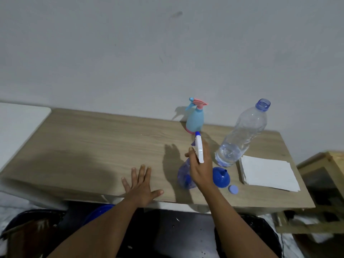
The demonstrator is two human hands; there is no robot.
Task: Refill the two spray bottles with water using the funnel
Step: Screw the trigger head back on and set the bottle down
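Gripping the purple spray bottle (183,176) by its sprayer, right hand (200,171); left hand (141,186) flat alongside.

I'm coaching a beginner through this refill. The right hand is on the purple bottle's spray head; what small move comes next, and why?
Probably bring the left hand over to steady the purple spray bottle by its body. The right hand alone grips its white spray head, while the left lies flat on the table, so twisting the head might spin the bottle.
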